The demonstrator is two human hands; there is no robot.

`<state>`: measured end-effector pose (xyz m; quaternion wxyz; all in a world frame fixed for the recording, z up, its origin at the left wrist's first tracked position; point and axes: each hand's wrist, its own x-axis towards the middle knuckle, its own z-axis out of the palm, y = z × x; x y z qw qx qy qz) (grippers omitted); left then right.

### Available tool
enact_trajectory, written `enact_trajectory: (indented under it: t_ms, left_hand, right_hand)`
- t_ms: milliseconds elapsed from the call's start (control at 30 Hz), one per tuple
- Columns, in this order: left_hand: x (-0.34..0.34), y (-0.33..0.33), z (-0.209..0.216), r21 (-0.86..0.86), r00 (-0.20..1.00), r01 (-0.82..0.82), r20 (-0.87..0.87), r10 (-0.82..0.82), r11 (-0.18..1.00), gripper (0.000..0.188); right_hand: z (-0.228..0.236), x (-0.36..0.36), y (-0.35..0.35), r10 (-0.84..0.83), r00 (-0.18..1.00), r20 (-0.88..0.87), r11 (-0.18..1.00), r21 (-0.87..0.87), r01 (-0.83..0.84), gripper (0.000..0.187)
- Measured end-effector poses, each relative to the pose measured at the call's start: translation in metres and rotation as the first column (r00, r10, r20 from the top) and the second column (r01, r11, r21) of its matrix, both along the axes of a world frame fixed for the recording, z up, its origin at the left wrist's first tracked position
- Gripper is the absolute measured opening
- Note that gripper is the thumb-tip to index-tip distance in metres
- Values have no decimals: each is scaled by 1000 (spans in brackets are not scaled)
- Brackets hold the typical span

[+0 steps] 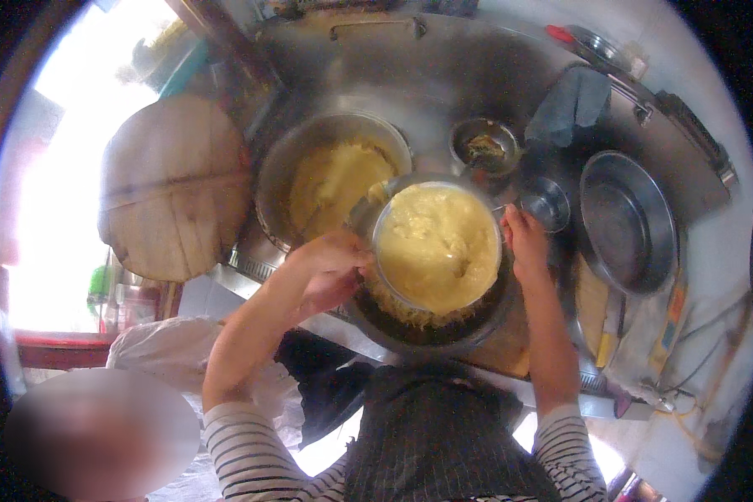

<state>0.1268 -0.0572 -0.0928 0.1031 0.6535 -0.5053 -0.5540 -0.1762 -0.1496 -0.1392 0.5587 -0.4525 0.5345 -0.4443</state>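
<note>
A round metal bowl full of thick yellow batter is held up in front of me. My left hand is closed on its left rim. At the opposite side my right hand is closed on a thin metal handle that reaches toward the rim; where it joins is hard to make out. Beneath the bowl stands a larger dark metal basin, partly hidden, with pale shredded food inside. A deep metal pot with yellow mixture stands close by on the left.
Behind are a small bowl with dark contents and a metal cup. An oval metal basin and a yellow-handled knife lie right. A round wooden board is left. Another person is at lower left.
</note>
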Motion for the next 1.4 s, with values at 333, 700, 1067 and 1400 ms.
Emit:
enact_trajectory:
  t_ms: [333, 700, 1067, 1400]
  left_hand:
    - [-23, 23, 49, 91, 626, -651, -496, 602, 753, 11]
    - [-39, 6, 109, -372, 786, -613, -206, 582, 697, 21]
    - [-27, 42, -42, -77, 556, -815, -384, 737, 575, 12]
    - [-23, 32, 37, -164, 614, -766, -470, 634, 621, 13]
  right_hand:
    - [46, -10, -28, 73, 995, -71, 967, -237, -88, 36]
    - [107, -17, -36, 161, 984, 73, 981, -119, -152, 31]
    - [-18, -15, -1, 235, 971, 39, 965, 111, -238, 32]
    - [31, -17, -11, 322, 933, 162, 947, -41, -319, 22]
